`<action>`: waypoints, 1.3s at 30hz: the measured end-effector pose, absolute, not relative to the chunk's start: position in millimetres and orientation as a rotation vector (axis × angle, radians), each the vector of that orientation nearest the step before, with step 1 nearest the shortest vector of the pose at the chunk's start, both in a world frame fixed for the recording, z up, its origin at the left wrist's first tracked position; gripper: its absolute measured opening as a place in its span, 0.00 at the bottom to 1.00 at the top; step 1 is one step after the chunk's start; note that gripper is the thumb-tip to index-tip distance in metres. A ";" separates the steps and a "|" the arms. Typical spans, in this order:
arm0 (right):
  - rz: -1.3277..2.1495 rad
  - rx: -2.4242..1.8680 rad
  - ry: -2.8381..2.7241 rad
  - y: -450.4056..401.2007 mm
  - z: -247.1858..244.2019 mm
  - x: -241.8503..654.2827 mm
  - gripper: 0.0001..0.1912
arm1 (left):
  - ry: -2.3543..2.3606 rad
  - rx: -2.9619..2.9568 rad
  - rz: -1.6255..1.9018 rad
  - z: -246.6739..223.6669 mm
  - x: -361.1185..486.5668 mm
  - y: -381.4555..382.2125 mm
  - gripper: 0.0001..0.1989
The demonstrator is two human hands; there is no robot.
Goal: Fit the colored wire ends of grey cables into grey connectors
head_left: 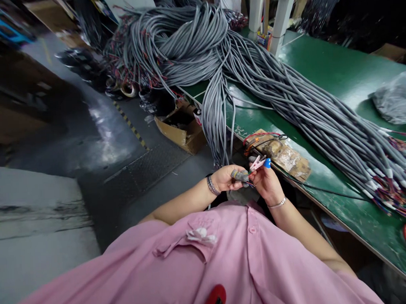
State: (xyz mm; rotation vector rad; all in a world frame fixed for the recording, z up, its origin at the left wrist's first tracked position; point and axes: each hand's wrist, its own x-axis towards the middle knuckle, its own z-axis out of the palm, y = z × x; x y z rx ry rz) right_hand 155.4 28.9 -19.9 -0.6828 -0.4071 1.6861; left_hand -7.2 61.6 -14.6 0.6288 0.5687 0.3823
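My left hand (231,176) has grey coverings on its fingertips and is closed on a few thin coloured wires (250,173). My right hand (267,183), with a blue cover on the thumb, is close beside it. Between its thumb and fingers is a small pink clip (256,163), its narrow end near the wires. The hands partly hide the wire ends. Just beyond the right hand, a worn wooden block (287,156) lies at the edge of the green table (340,70), with red and black leads (261,135) on it.
A large heap of grey cables (184,40) covers the table's left end, and one bundle (218,111) hangs over the edge. Another long bundle (308,102) stretches right, its stripped ends showing coloured wires. An open cardboard box (183,128) stands on the floor. A plastic bag (397,98) lies far right.
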 end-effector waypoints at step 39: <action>1.654 -0.809 -0.435 28.2 -9.5 161.0 0.17 | 0.703 0.569 0.523 3.4 -1.9 42.7 0.11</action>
